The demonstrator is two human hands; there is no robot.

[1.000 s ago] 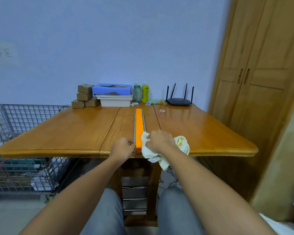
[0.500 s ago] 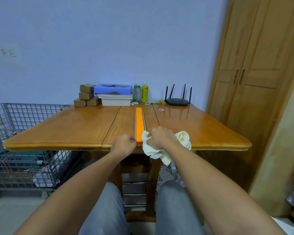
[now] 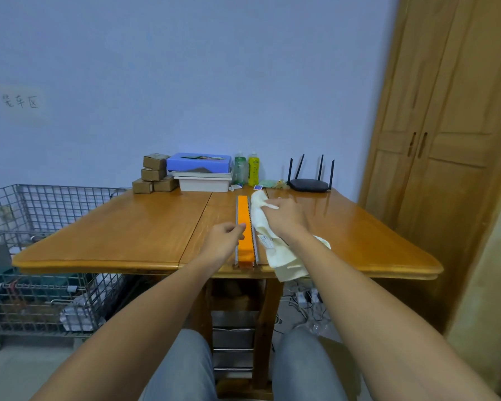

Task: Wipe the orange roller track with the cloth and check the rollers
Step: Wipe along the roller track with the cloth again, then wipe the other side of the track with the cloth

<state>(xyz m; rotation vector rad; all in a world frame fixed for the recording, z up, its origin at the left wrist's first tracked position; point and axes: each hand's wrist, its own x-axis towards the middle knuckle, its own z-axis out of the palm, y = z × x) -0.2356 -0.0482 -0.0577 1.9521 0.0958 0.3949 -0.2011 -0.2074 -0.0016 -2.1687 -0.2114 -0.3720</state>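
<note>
The orange roller track (image 3: 245,227) lies lengthwise down the middle of the wooden table (image 3: 133,235), its near end at the front edge. A pale yellow cloth (image 3: 262,227) stretches along the track's right side and hangs over the table's front edge. My right hand (image 3: 287,219) grips the cloth about halfway up the track, on its right rail. My left hand (image 3: 224,241) sits at the track's left rail with fingers curled, a fingertip touching the orange top.
At the table's far edge stand small cardboard boxes (image 3: 154,175), a blue box on white trays (image 3: 201,172), two bottles (image 3: 248,172) and a black router (image 3: 310,183). A wire cage (image 3: 41,256) is on the left, a wooden wardrobe (image 3: 446,140) on the right.
My right hand has slid the cloth from the track's near end up along its right side. My left hand has moved forward a little along the left rail.
</note>
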